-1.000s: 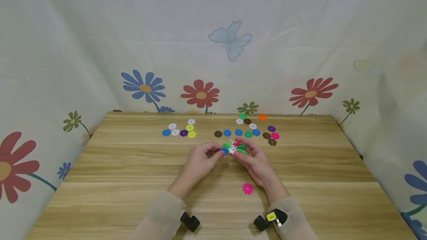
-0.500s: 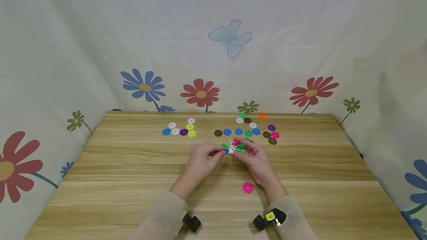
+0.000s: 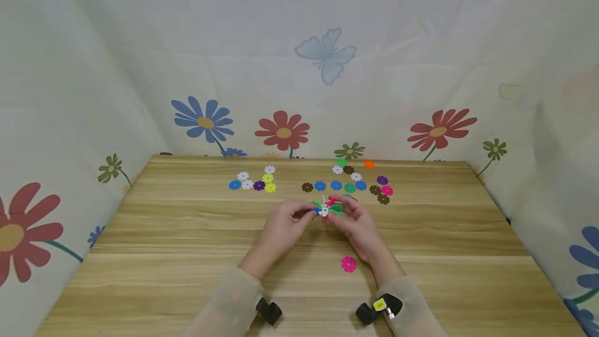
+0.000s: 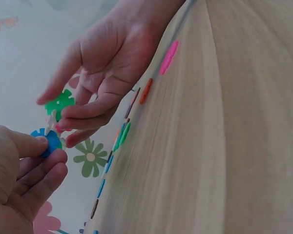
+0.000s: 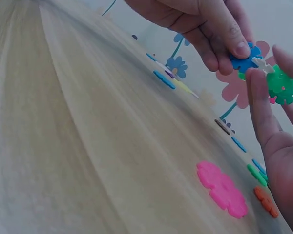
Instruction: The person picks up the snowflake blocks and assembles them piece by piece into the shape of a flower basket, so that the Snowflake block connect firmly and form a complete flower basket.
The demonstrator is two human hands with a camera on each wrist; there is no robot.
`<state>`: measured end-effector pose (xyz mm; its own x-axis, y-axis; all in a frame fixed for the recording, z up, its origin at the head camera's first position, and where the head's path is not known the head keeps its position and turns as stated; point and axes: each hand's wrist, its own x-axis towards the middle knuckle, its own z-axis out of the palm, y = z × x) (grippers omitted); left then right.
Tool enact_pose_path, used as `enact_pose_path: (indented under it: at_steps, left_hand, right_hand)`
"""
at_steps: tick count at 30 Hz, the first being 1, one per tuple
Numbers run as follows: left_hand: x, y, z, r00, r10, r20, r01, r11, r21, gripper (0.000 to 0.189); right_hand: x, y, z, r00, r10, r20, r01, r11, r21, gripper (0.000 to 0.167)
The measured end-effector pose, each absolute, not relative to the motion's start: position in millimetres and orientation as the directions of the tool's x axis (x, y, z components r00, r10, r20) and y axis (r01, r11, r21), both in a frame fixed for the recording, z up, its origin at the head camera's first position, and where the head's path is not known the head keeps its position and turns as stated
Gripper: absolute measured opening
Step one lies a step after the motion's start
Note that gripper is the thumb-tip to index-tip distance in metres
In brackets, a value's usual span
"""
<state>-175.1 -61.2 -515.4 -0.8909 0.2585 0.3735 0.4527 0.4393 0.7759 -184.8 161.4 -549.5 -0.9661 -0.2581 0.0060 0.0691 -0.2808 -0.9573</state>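
Pink disc (image 3: 348,264) lies near right wrist (image 3: 386,270), left fingers (image 5: 227,31) and right fingers (image 5: 259,97) gripping joined discs (image 5: 246,62), loose discs (image 3: 336,185) beyond.

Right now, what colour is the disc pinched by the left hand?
Blue; the disc shows best in the left wrist view.

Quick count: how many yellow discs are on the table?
2: near yellow disc, right of a purple disc; far yellow disc, just behind the near one. The right hand may hide more.
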Motion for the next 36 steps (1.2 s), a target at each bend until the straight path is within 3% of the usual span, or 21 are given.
enact_pose_path:
  at_steps: [9,13,17,23,28,32,36]
  left_hand:
    - [-189,-78,-515,-0.913,0.289,0.289,0.386,0.381,0.840,0.017]
    - [-208,-108,-513,-0.947,0.132,0.293,0.321,0.436,0.841,0.018]
    - [-231,-151,-521,-0.959,-0.023,0.283,0.211,0.609,0.764,0.025]
    - [-254,-203,-532,-0.970,-0.078,0.229,0.072,0.812,0.579,0.047]
    - [-258,-215,-532,-0.976,-0.073,0.205,0.033,0.881,0.473,0.042]
    - [-257,-215,-531,-0.983,-0.080,0.165,0.011,0.872,0.490,0.037]
    - [-254,-209,-526,-0.995,-0.074,0.061,-0.025,0.811,0.584,0.031]
  right_hand:
    - [-186,164,-546,-0.963,-0.266,-0.040,0.143,-0.382,-0.913,0.016]
    - [-187,166,-543,-0.971,-0.232,-0.058,0.152,-0.412,-0.899,0.017]
    - [-187,166,-543,-0.973,-0.222,-0.069,0.162,-0.434,-0.886,0.019]
    - [-186,164,-545,-0.971,-0.232,-0.052,0.155,-0.449,-0.880,0.020]
    - [-186,163,-546,-0.976,-0.213,-0.050,0.148,-0.475,-0.867,0.019]
    - [-187,163,-546,-0.976,-0.210,-0.047,0.145,-0.477,-0.867,0.017]
    - [-186,164,-545,-0.977,-0.204,-0.056,0.148,-0.469,-0.871,0.017]
